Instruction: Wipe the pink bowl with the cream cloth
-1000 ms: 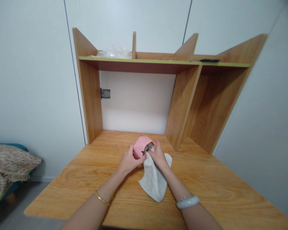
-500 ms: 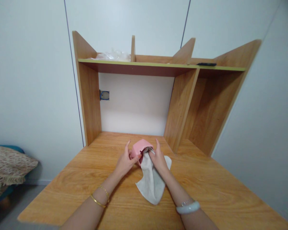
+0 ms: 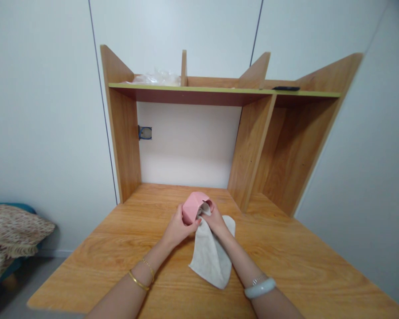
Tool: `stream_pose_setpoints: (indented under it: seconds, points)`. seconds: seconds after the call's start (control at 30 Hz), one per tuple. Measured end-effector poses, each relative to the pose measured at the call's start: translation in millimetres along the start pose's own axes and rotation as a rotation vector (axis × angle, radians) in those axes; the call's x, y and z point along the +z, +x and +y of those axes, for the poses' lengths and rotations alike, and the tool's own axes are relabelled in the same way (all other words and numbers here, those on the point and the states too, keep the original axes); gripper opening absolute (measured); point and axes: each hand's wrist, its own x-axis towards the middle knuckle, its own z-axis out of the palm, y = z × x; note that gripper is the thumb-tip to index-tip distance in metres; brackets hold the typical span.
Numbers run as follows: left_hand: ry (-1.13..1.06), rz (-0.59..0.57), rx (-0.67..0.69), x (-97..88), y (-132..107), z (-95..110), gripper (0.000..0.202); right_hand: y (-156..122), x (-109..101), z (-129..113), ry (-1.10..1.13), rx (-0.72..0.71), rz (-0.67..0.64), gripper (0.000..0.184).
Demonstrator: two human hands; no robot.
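Note:
A small pink cup [image 3: 193, 204] is held tipped on its side above the wooden desk [image 3: 126, 248], its mouth facing right. My left hand [image 3: 177, 228] is closed round the cup from below and the left. My right hand [image 3: 217, 220] is closed on a white cloth [image 3: 209, 257] and presses part of it into the cup's mouth. The rest of the cloth hangs down over my right wrist toward the desk. The cup's inside is hidden by cloth and fingers.
A wooden hutch [image 3: 252, 146] with upright dividers stands at the back of the desk. Its top shelf carries a clear plastic bag [image 3: 154, 77] on the left and a flat dark object [image 3: 286, 88] on the right. A bed with a patterned blanket [image 3: 9, 230] lies at the left.
My left hand has closed round the cup, its raised finger now wrapped on it. My right hand's fingers have curled further into the cup's mouth with the cloth. The cup sits slightly more upright.

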Motion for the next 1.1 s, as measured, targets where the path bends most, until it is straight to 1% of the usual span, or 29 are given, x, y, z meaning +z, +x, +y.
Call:
stream_pose_setpoints:
  seconds: [0.07, 0.2, 0.27, 0.37, 0.43, 0.5, 0.57, 0.67, 0.8, 0.9, 0.97, 1.03, 1.1]
  points:
    - [0.070, 0.010, 0.015, -0.2, 1, 0, 0.044, 1, -4, -4, -0.043, 0.023, -0.014, 0.057]
    - [0.147, 0.040, 0.026, 2.2, 2, 5, 0.048, 3, -18, -18, -0.275, 0.088, 0.065, 0.073]
    - [0.192, 0.022, 0.044, 1.7, 1, 8, 0.051, 3, -25, -24, -0.387, 0.103, 0.085, 0.078]
    - [0.255, -0.032, 0.107, -2.4, 0, 12, 0.060, -1, -31, -29, -0.468, 0.073, 0.053, 0.081]
    - [0.290, -0.054, 0.158, -6.0, -1, 16, 0.069, -4, -32, -30, -0.484, 0.034, 0.024, 0.080]
    - [0.322, -0.064, 0.176, -9.0, -1, 19, 0.075, -7, -31, -31, -0.487, 0.007, 0.026, 0.078]
    - [0.336, -0.057, 0.158, -11.1, -1, 20, 0.078, -9, -29, -32, -0.454, 0.000, 0.051, 0.076]
    - [0.307, -0.017, 0.128, -12.8, 0, 18, 0.077, -12, -26, -36, -0.368, -0.003, 0.064, 0.073]
    - [0.299, 0.020, 0.127, -14.6, 1, 15, 0.068, -14, -24, -38, -0.349, -0.014, 0.032, 0.071]
    - [0.402, 0.012, 0.138, -16.6, 1, 16, 0.070, -15, -23, -37, -0.300, -0.027, -0.010, 0.072]
    - [0.493, 0.003, 0.156, -17.9, -1, 17, 0.074, -15, -21, -35, -0.204, -0.013, -0.041, 0.075]
    - [0.560, 0.002, 0.161, -19.2, -2, 18, 0.078, -13, -18, -33, -0.056, 0.011, -0.063, 0.078]
    - [0.589, 0.009, 0.153, -20.4, -2, 18, 0.080, -12, -16, -31, 0.072, 0.046, -0.054, 0.082]
